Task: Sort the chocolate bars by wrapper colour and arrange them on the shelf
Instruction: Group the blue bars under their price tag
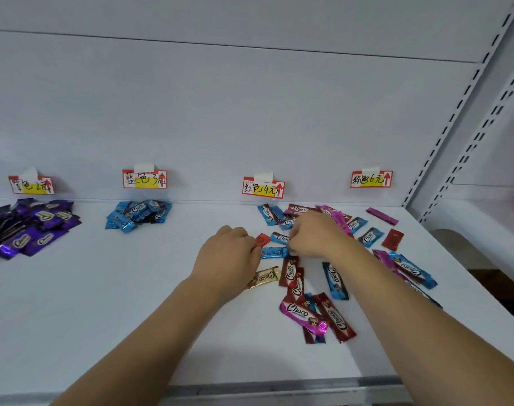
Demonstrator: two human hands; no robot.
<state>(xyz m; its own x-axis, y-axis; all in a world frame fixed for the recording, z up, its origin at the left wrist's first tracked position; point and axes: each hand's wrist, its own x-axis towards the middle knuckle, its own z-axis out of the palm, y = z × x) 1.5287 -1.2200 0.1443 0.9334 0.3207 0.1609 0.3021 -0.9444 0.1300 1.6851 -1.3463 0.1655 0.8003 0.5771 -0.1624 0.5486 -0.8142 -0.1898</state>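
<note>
Bars [323, 276] lie mixed on the shelf [132, 317], spread below and right of the red tag [263, 188]: blue, red, pink and one gold [263, 278] jumbled together, not yet split by colour. Sorted already, by the look of it: a purple heap [30, 227] far left of the red tag under its own tag [30, 184], and a blue heap [138, 214] left of it under the blue tag [144, 179]. Nothing gathered yet under the pink tag [371, 179] to the right, only a loose pink bar [382, 216].

Left hand [229, 256], just below the red tag, curled knuckles-up, touching a blue bar [274, 252]; whether pinching it, cannot tell, fingers hidden. Right hand [317, 235] beside it, fingers bent down into the jumble, seemingly closing on another blue bar [280, 238]; hold unclear. Probably picking blues to carry left to their heap.

White flat shelf with a metal front lip [279, 388], plain white back panel [220, 112], slotted upright [466, 112] far right of the red tag.
</note>
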